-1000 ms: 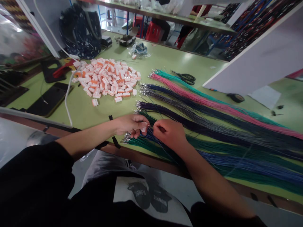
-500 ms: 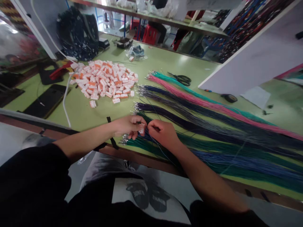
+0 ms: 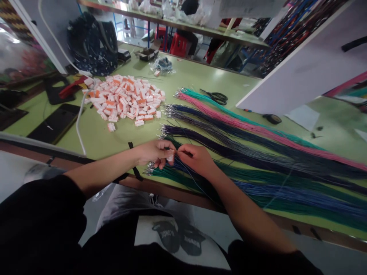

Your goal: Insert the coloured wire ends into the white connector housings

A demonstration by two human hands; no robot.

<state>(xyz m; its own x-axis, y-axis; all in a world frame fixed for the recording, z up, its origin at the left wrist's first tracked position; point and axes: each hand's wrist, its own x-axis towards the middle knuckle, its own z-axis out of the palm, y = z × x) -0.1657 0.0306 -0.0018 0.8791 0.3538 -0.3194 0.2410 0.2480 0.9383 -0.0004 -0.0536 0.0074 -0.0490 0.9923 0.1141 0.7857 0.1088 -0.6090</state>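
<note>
Between the thumb and fingers of my left hand (image 3: 157, 153) is a small white and orange plastic connector (image 3: 171, 157). My right hand (image 3: 196, 158) is closed in a pinch just to its right, its fingertips nearly touching the connector. A thin dark wire (image 3: 190, 172) runs down from the right fingertips; its end at the connector is too small to make out. Under and around both hands lie bundles of wires with metal terminals, among them a dark purple bundle (image 3: 197, 136) and a green bundle (image 3: 169, 178) near the table edge.
A heap of white and orange connectors (image 3: 126, 97) sits on the green table (image 3: 100, 143), left of the pink wire bundle (image 3: 212, 114). Black scissors (image 3: 218, 97), a tape roll (image 3: 272, 119) and a white panel (image 3: 289, 65) stand farther right. A phone (image 3: 54, 124) and a white cable (image 3: 78, 130) lie left.
The view has shifted slightly. Both hands keep nearly the same pose, with the connector still in the left fingers and the right fingertips close beside it.
</note>
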